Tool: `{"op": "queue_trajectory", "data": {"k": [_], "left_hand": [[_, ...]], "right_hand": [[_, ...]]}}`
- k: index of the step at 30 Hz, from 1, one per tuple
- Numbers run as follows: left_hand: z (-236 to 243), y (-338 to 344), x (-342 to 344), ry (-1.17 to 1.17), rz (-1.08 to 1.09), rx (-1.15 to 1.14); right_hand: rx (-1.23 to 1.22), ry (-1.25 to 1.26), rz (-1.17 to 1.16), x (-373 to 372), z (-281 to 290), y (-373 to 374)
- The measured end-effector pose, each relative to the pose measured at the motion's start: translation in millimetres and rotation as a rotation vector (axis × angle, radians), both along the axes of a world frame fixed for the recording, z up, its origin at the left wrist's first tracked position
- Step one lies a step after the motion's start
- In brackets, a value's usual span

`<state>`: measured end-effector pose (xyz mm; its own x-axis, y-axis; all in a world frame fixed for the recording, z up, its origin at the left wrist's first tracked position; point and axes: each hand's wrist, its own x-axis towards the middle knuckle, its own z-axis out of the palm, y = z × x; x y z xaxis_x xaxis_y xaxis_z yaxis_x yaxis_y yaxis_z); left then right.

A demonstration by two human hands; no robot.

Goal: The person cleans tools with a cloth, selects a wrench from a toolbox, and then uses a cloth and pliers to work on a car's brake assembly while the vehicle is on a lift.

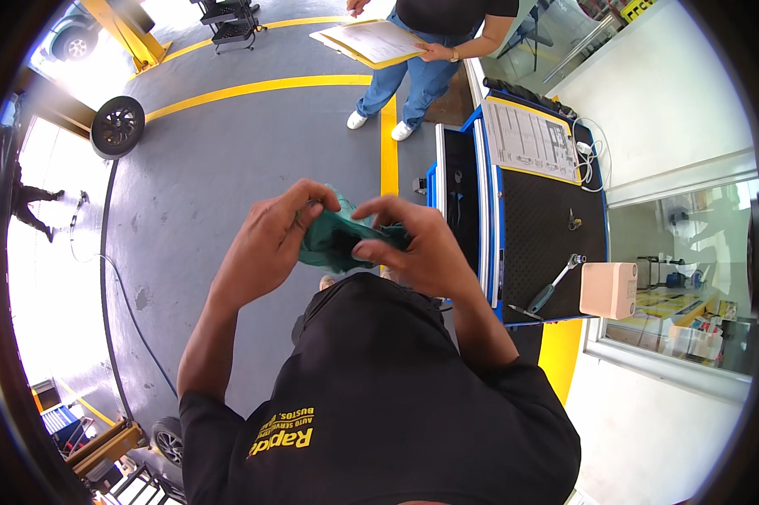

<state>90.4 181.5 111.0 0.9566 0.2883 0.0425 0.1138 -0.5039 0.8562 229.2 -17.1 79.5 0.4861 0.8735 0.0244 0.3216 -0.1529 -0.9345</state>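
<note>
Both of my hands are raised in front of my chest, pinching a crumpled green glove between them. My left hand grips its left side with thumb and fingers. My right hand holds its right side, fingers curled into the material. Part of the glove is hidden behind my fingers.
A blue tool cart with a black mat top stands to my right, carrying a ratchet wrench, a paper sheet and a small white box. A person in jeans holding a clipboard stands ahead. A loose wheel lies at left by yellow floor lines.
</note>
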Motion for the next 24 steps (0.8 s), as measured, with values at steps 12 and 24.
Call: {"op": "queue_trajectory", "data": {"k": [12,24], "left_hand": [[-5,-11,-30,0.037,-0.139,0.451],[22,-14,-44,-0.261,-0.346,0.785]], "right_hand": [[0.265,-0.61,0.106,0,0,3],[0.348,-0.926,0.236,-3,25,-32]]}}
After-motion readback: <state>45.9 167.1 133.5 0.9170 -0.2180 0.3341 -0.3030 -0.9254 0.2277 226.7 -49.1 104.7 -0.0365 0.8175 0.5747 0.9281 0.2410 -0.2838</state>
